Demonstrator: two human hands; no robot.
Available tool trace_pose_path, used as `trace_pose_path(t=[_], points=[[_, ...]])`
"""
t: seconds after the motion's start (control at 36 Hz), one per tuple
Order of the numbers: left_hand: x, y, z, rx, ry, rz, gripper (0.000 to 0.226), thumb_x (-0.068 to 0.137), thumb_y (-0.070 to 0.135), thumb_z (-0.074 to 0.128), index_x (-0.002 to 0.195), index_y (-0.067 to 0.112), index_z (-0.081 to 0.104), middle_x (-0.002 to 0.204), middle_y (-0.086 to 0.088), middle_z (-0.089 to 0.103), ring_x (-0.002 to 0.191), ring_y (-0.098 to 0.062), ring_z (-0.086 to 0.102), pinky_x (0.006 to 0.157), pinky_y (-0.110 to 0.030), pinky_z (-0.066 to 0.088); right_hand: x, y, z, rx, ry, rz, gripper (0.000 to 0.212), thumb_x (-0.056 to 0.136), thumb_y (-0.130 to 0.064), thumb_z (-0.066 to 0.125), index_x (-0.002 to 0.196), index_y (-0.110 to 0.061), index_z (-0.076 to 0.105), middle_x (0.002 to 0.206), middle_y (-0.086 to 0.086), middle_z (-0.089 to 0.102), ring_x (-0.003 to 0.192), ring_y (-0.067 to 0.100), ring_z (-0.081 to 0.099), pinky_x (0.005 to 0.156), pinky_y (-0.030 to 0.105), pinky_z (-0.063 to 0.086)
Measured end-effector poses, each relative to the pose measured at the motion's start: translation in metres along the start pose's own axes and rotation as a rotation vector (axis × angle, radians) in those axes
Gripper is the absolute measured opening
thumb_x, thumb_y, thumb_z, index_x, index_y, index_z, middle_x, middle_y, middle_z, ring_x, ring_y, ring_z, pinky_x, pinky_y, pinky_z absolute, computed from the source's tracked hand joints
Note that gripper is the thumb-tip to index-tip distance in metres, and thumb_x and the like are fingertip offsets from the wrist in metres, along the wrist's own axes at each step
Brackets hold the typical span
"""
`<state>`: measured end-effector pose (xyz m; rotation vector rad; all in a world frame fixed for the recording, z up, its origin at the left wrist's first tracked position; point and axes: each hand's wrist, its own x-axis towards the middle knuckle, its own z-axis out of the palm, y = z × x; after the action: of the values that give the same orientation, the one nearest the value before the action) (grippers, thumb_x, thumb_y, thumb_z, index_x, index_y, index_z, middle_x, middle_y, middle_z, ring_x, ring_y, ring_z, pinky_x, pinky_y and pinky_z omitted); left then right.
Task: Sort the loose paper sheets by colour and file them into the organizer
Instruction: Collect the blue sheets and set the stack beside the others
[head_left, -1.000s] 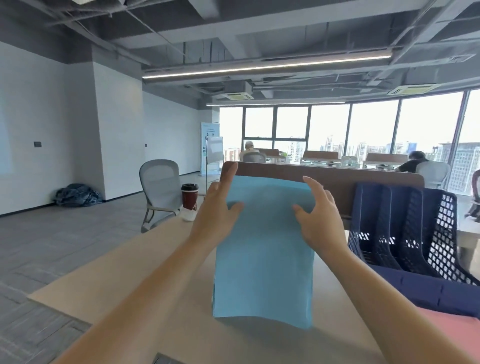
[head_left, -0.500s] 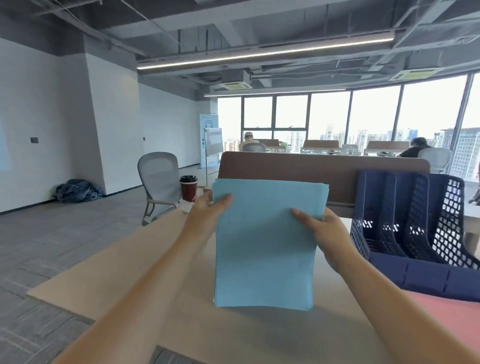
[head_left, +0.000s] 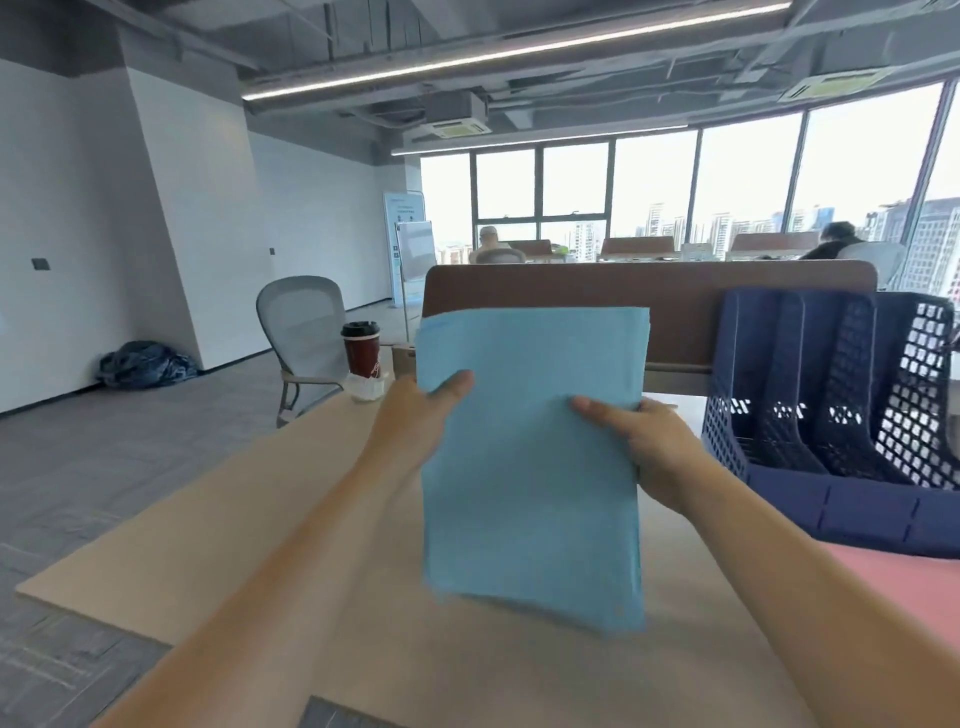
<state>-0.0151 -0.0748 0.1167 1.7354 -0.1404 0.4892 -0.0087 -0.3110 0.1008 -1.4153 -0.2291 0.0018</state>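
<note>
Your left hand (head_left: 415, 410) and right hand (head_left: 654, 447) grasp the upright stack of light-blue paper sheets (head_left: 532, 467), left of the navy mesh plastic organizer (head_left: 841, 415).

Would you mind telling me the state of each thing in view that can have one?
Blue sheets: one squared stack, held upright over the desk.
Left hand: grips their left edge, thumb in front.
Right hand: grips their right edge, thumb in front.
Organizer: upright on the desk, slots in view empty.
Pink sheets: flat on the desk, near the organizer.
Cup: upright, lid on.
</note>
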Motion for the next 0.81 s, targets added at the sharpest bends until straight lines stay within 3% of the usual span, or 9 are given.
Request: trace_pose_path(t=[0.08, 0.17, 0.31, 0.42, 0.53, 0.67, 0.81], points=[[0.003, 0.008, 0.000, -0.023, 0.007, 0.004, 0.020, 0.091, 0.036, 0.067, 0.106, 0.024, 0.073, 0.101, 0.005, 0.075, 0.092, -0.015, 0.072, 0.087, -0.038, 0.057, -0.001, 0.008, -0.005, -0.015, -0.069, 0.058, 0.029, 0.081, -0.015, 0.075, 0.109, -0.006, 0.072, 0.107, 0.009, 0.076, 0.098, 0.026, 0.073, 0.082, 0.035, 0.057], [0.001, 0.011, 0.001, -0.101, -0.001, 0.016, 0.026, 0.090, 0.035, 0.068, 0.112, 0.023, 0.072, 0.103, 0.008, 0.075, 0.094, -0.011, 0.072, 0.085, -0.032, 0.058, -0.001, 0.012, -0.006, -0.038, 0.020, 0.029, 0.023, 0.085, -0.015, 0.075, 0.105, -0.005, 0.073, 0.104, 0.011, 0.076, 0.095, 0.028, 0.074, 0.087, 0.041, 0.057], [-0.009, 0.008, -0.001, -0.296, -0.139, -0.057, 0.025, 0.089, 0.025, 0.068, 0.113, 0.016, 0.070, 0.106, 0.002, 0.075, 0.094, -0.012, 0.072, 0.080, -0.028, 0.058, -0.007, 0.005, -0.003, -0.038, 0.101, -0.044, 0.013, 0.088, -0.015, 0.072, 0.097, -0.006, 0.074, 0.095, 0.009, 0.077, 0.084, 0.025, 0.075, 0.075, 0.035, 0.059], [-0.019, -0.014, 0.003, -0.268, -0.274, -0.172, 0.035, 0.082, 0.029, 0.071, 0.115, 0.017, 0.068, 0.116, 0.001, 0.072, 0.111, -0.016, 0.067, 0.104, -0.040, 0.047, -0.008, 0.003, -0.004, -0.029, 0.119, -0.040, 0.015, 0.088, -0.018, 0.073, 0.099, -0.007, 0.074, 0.095, 0.006, 0.078, 0.087, 0.025, 0.075, 0.078, 0.037, 0.059], [-0.020, -0.025, 0.015, -0.286, -0.120, -0.173, 0.016, 0.089, 0.021, 0.070, 0.104, 0.024, 0.071, 0.109, 0.009, 0.073, 0.104, -0.003, 0.067, 0.105, -0.032, 0.044, -0.005, 0.001, 0.000, -0.044, 0.128, -0.037, 0.015, 0.087, -0.019, 0.074, 0.099, -0.009, 0.074, 0.095, 0.003, 0.078, 0.087, 0.023, 0.075, 0.078, 0.036, 0.058], [-0.017, -0.028, 0.022, -0.324, -0.061, -0.156, 0.010, 0.084, 0.022, 0.076, 0.094, 0.025, 0.076, 0.104, 0.006, 0.076, 0.100, -0.011, 0.071, 0.095, -0.034, 0.051, -0.006, 0.001, 0.000, -0.052, 0.116, -0.045, 0.017, 0.086, -0.021, 0.076, 0.101, -0.012, 0.074, 0.095, 0.000, 0.078, 0.087, 0.021, 0.075, 0.079, 0.036, 0.058], [-0.017, -0.034, 0.027, -0.307, -0.054, -0.146, 0.017, 0.083, 0.021, 0.077, 0.100, 0.020, 0.076, 0.104, 0.002, 0.076, 0.102, -0.015, 0.071, 0.100, -0.043, 0.050, -0.005, 0.007, -0.002, -0.112, 0.130, -0.028, 0.016, 0.085, -0.021, 0.077, 0.098, -0.013, 0.074, 0.093, -0.001, 0.078, 0.083, 0.017, 0.075, 0.075, 0.034, 0.058]])
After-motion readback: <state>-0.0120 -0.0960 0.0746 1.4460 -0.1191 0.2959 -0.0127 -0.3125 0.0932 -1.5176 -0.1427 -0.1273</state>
